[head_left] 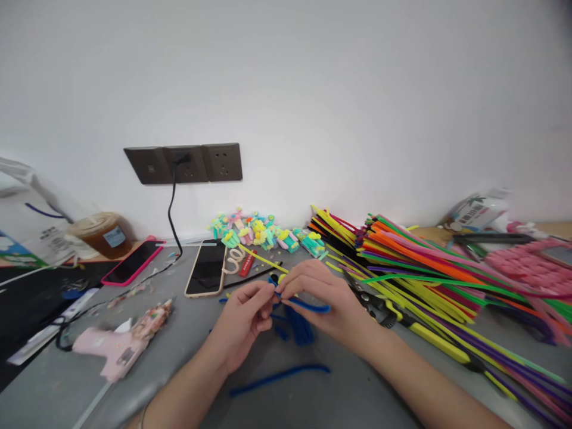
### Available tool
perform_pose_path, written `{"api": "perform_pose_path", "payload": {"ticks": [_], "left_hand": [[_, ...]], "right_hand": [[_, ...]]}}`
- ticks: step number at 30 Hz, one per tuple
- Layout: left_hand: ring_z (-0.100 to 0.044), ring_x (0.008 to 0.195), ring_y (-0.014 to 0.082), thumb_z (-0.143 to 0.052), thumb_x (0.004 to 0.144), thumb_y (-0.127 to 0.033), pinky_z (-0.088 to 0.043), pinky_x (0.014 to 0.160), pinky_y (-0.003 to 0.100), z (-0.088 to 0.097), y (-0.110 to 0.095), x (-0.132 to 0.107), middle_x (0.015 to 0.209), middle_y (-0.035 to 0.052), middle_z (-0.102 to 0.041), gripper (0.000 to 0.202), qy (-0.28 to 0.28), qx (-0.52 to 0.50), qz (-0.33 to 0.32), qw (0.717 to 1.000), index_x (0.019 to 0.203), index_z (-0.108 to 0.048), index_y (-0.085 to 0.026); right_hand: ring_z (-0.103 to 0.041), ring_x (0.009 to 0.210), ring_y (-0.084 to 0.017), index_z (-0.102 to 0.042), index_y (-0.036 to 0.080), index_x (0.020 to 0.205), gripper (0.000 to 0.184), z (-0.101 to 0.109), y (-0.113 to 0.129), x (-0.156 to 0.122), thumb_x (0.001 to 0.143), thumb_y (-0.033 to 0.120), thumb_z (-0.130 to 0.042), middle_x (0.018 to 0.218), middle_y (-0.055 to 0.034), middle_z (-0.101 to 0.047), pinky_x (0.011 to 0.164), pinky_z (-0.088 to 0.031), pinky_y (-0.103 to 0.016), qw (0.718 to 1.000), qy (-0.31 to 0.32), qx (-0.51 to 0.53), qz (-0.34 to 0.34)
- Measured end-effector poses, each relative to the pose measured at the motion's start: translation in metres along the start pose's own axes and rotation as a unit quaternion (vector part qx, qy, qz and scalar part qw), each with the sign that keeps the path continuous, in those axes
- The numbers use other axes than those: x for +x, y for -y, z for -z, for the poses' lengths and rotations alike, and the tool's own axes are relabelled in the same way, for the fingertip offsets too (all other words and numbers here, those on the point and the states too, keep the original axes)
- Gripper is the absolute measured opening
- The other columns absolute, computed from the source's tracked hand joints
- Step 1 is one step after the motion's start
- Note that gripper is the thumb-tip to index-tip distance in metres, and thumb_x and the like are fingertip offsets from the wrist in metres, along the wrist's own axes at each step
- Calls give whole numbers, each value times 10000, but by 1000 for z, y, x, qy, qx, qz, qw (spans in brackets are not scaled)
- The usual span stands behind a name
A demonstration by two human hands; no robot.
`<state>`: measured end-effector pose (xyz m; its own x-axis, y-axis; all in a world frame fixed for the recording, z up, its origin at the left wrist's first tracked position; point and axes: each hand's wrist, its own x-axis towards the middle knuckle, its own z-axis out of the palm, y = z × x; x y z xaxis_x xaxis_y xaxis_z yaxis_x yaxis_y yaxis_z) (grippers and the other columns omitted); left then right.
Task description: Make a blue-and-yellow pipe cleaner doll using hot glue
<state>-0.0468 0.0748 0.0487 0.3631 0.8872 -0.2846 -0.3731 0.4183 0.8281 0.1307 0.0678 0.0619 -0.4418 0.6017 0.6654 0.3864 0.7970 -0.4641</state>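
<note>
My left hand [247,316] and my right hand [319,295] meet above the grey mat, fingertips pinched together on a blue pipe cleaner [308,305]. One end of it sticks out to the right beneath my right fingers. Something small, black and yellow, shows at the fingertips, mostly hidden. Under my hands lies a blue bundle of pipe cleaner pieces [300,326], with short bits beside it. A loose blue pipe cleaner length [279,379] rests on the mat nearer to me.
A pink glue gun [120,348] lies at left, its cord running to the wall socket [183,164]. Phones [206,268] and a drink cup [100,234] stand behind. Small pastel pieces [263,232] line the wall. Many coloured pipe cleaners [415,268] and yellow-handled pliers [438,341] cover the right.
</note>
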Motion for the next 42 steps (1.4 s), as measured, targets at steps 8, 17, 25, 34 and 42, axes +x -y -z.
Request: {"api": "perform_pose_path", "payload": {"ticks": [8,17,25,34,42], "left_hand": [[-331,473,36,-819,676,-470,-232,428,165,4,0,-2,541,-41,-488,402,41,104,-49,993,626,-622,-123],[-397,506,38,-801,714,-428,-263,441,173,8,2,-1,663,14,-591,369,115,135,-8,984,627,-625,-115],[-406,512,49,-772,745,-447,-290,441,175,7,1,-3,645,0,-562,357,122,154,-24,980,672,-649,-120],[-391,504,51,-750,752,-482,-289,452,188,6,-1,-2,652,-4,-549,391,130,177,-38,975,669,-613,-126],[-387,518,63,-708,787,-501,-284,503,207,8,-4,-4,646,0,-575,401,144,225,-57,962,659,-601,-137]], "right_hand": [[-599,823,-177,-624,199,883,40,-5,-4,-3,922,209,-622,854,-40,-645,755,-459,-304,985,-36,128,-108],[-624,705,-141,-659,177,860,177,-3,-7,1,819,323,-751,784,-8,-660,676,-495,-264,851,34,432,-297],[-625,677,-115,-688,163,839,192,-4,-7,0,751,278,-816,748,7,-674,682,-495,-245,782,15,511,-357],[-607,687,-120,-681,157,815,238,-5,-6,0,715,303,-840,762,4,-665,679,-477,-250,776,14,512,-369],[-614,688,-126,-663,156,838,257,-4,-10,-3,718,301,-838,771,9,-650,681,-485,-269,759,52,530,-376]]}}
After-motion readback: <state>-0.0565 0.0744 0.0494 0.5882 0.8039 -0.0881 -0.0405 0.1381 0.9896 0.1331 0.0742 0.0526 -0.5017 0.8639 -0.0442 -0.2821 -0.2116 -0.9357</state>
